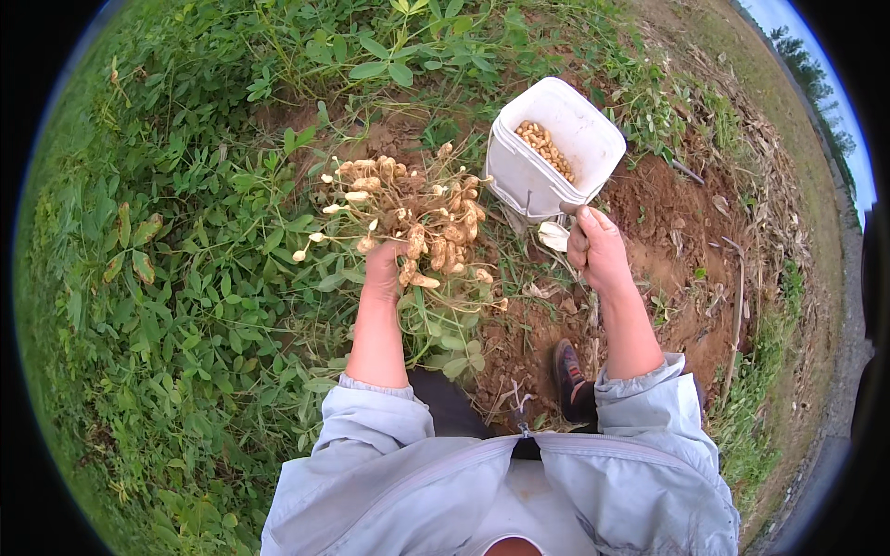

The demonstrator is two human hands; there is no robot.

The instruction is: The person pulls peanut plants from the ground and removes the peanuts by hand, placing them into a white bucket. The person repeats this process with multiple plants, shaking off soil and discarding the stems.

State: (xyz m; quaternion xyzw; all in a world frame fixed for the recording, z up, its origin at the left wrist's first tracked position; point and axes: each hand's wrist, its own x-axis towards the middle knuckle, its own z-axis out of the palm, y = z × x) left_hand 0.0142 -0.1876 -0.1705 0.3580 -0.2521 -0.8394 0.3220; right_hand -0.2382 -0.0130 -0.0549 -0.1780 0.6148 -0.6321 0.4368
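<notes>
An uprooted peanut plant (453, 345) hangs in my left hand (382, 267), roots up and leaves down. My fingers are around its stems, just below a cluster of tan peanut pods (438, 254) with soil among the roots. My right hand (599, 244) is closed in a fist around a short brown rod-like piece (569, 208); most of it is hidden by the fingers. Just beyond that fist stands a white square plastic bucket (511, 177), with loose peanuts (546, 149) at its bottom. A pale, flat piece (553, 236) lies left of the fist.
Dense green peanut plants (208, 278) cover the ground on the left. Bare reddish soil (653, 201) lies on the right, with dry stalks (772, 187) and a long stick (737, 313). My shoe (569, 368) rests on the soil below my right hand.
</notes>
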